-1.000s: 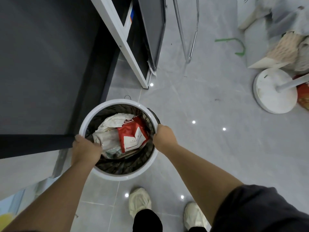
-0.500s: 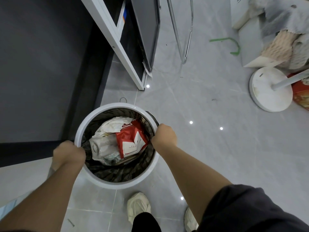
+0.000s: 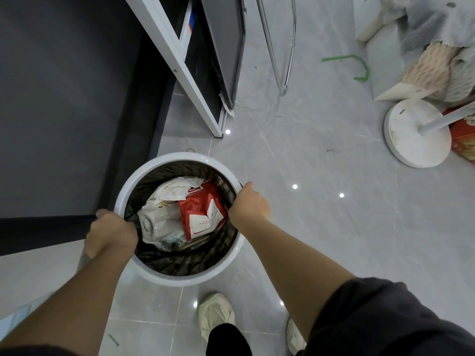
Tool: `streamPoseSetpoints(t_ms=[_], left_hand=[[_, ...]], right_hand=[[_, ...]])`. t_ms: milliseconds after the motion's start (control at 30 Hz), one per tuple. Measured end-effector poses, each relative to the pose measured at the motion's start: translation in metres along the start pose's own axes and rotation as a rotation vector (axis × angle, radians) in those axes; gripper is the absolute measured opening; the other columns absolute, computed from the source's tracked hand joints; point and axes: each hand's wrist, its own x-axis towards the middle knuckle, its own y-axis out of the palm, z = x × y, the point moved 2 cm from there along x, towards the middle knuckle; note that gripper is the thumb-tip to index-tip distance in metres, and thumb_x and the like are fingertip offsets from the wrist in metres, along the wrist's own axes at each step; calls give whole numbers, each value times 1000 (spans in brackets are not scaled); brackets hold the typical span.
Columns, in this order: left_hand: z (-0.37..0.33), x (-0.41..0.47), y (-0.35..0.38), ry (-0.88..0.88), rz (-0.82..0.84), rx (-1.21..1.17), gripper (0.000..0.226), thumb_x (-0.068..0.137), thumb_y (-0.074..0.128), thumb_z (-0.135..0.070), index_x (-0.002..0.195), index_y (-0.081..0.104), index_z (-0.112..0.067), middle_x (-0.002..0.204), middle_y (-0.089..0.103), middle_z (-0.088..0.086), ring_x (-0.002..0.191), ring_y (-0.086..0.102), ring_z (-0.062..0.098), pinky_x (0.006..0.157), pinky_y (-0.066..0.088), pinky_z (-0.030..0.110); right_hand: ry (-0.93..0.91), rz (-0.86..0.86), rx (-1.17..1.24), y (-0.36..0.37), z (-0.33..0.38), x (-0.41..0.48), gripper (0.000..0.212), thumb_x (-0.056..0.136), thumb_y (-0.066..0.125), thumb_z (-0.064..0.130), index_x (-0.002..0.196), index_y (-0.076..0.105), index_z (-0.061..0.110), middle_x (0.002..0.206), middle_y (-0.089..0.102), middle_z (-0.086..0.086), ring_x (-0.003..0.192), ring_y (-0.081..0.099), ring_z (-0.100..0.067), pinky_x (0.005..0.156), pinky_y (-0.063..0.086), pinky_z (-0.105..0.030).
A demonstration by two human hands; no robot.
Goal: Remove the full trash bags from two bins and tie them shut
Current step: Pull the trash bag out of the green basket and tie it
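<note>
Left hand [image 3: 110, 232], right hand [image 3: 248, 205] seemingly grip bag [image 3: 180, 262] at bin [image 3: 205, 278] rim.

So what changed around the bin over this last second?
The left hand slid from just inside the left rim of the white bin outward onto the rim, where it now seems to grip the edge of the black trash bag. The right hand stayed curled over the bag edge at the right rim. The bag is still in the bin, unlifted, with the red packet and white wrappers unmoved.
</note>
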Motion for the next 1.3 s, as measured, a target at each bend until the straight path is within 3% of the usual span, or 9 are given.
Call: streamPoseSetpoints(t_ms=[200,333,467,600,833,967,1067,1133,1300], left_hand=[[0,-1,-12,-13,23,-27,45,87,58,-9,122,38,9,122,46,35,108,50,51,85,45,54],[4,-24,-32,15,6,-87,32,92,47,-11,118,36,4,108,53,34,91,55,46,70,44,47],[-3,-65,-55,204,-139,-49,20,96,40,-21,102,39,-2,88,55,26,72,50,37,61,40,43],[-35,-121,-52,408,-170,2,23,96,41,-30,98,44,-7,84,58,18,69,51,34,60,40,39],[-120,-194,63,601,-102,-145,21,94,45,-23,101,57,-6,91,58,11,77,54,26,63,36,32],[-151,-200,157,561,-29,-85,25,95,44,-18,114,53,-6,103,60,11,90,61,28,66,39,31],[-151,-178,216,440,56,38,36,95,40,-12,130,40,-8,103,62,12,85,58,30,63,38,35],[-145,-157,246,369,81,24,33,93,39,-8,126,36,-9,96,61,13,76,53,29,60,37,36],[-139,-91,302,374,39,-117,25,90,46,-7,115,46,-9,112,54,16,92,58,36,68,45,39]], right_hand=[[-8,-47,-32,-3,10,-5,41,84,59,9,119,38,13,118,47,-8,104,58,-30,84,51,-40],[-51,-27,3,-14,-3,-19,33,87,55,10,116,39,14,106,57,-8,95,61,-28,80,54,-39],[-103,-42,18,-33,-36,-39,19,93,44,16,112,41,14,96,59,-7,84,61,-26,72,53,-38],[-59,-92,-74,-62,-101,-38,14,97,40,21,108,41,12,105,61,-11,95,61,-32,71,42,-35],[78,-205,-131,-92,-251,21,21,97,39,18,115,45,8,108,60,-16,98,58,-36,74,40,-35],[146,-200,-122,-64,-313,72,20,96,38,15,112,46,6,105,60,-16,81,51,-30,71,42,-35],[156,-210,-120,-33,-334,105,16,96,39,14,109,46,8,87,54,-8,78,50,-28,68,41,-35],[128,-208,-126,-12,-338,125,14,95,40,12,107,45,9,80,48,-4,77,51,-27,66,41,-34],[20,-193,-41,30,-330,179,22,87,45,6,109,50,6,98,55,-9,81,52,-25,68,42,-32]])
